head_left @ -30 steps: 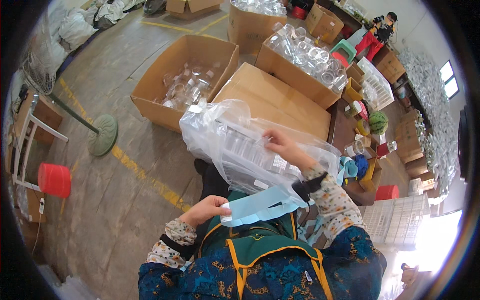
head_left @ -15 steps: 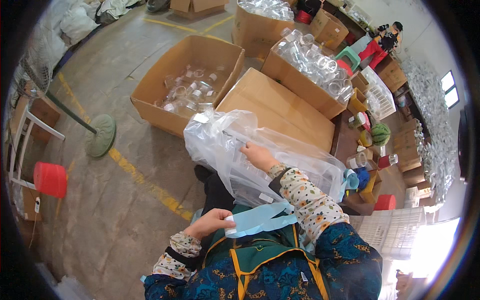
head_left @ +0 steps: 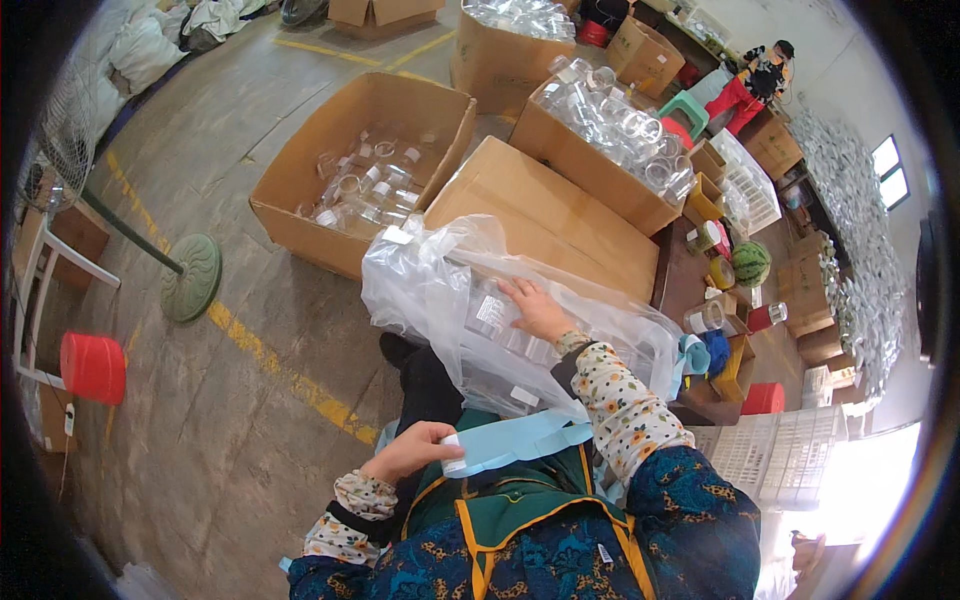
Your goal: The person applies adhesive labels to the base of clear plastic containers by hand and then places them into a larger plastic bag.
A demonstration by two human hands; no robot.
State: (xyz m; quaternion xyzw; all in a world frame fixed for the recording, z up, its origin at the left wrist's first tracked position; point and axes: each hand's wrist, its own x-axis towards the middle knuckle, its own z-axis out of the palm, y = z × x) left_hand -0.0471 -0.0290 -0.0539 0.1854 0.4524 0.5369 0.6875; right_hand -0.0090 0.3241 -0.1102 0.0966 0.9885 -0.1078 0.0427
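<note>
My left hand (head_left: 415,452) pinches the left end of a light-blue strip of label backing (head_left: 510,442), where a white label sits. The strip runs to the right across my lap. My right hand (head_left: 537,312) lies with fingers stretched over clear plastic jars inside a clear plastic bag (head_left: 425,275). Just left of its fingertips, a printed label (head_left: 490,312) shows on one clear jar. The bag rests across my lap against a flat-topped cardboard box (head_left: 550,215); its film blurs the jars' outlines.
Open cartons (head_left: 300,235) of clear jars stand ahead, another (head_left: 590,165) to their right. A brown table (head_left: 675,280) at the right holds a watermelon (head_left: 751,263) and several jars. At the left are a fan base (head_left: 192,278) and a red stool (head_left: 93,368). A person (head_left: 760,80) works far right.
My right hand has shifted right from the bag's edge, and its fingers have spread over the jars. A printed label now shows beside them. My left hand keeps hold of the strip.
</note>
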